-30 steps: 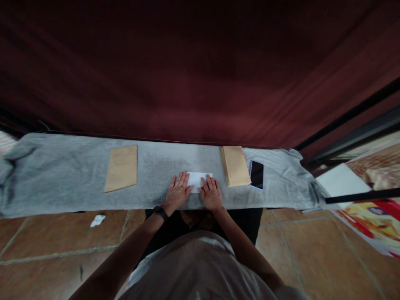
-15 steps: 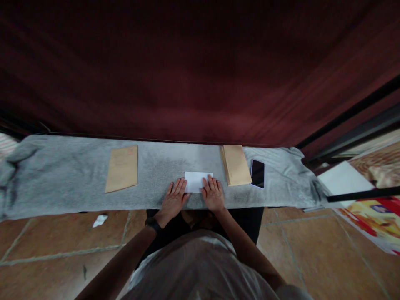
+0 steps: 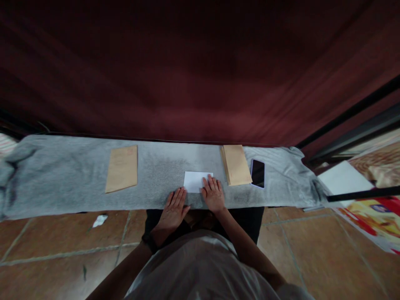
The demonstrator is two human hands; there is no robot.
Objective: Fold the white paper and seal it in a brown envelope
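Note:
A small white rectangle of paper [image 3: 193, 182] lies flat on the grey cloth [image 3: 162, 166], close to the front edge. My right hand [image 3: 213, 195] rests open over its right part, fingers stretched out and pressing it flat. At the paper's lower left corner, my left hand [image 3: 174, 209] lies open on the cloth's front edge, its fingertips at or just beside the paper. A dark band circles the left wrist. Neither hand is closed around anything.
A stack of brown envelopes [image 3: 237, 164] sits to the right, with a phone [image 3: 258, 173] beside it. One brown envelope [image 3: 122, 169] lies at the left. A dark red curtain [image 3: 187, 83] hangs behind. Crumpled white tissue [image 3: 100, 220] is on the tiled floor.
My left hand has slid down and slightly left, toward the front edge, uncovering more of the paper's left side. My right hand and the paper have stayed in place.

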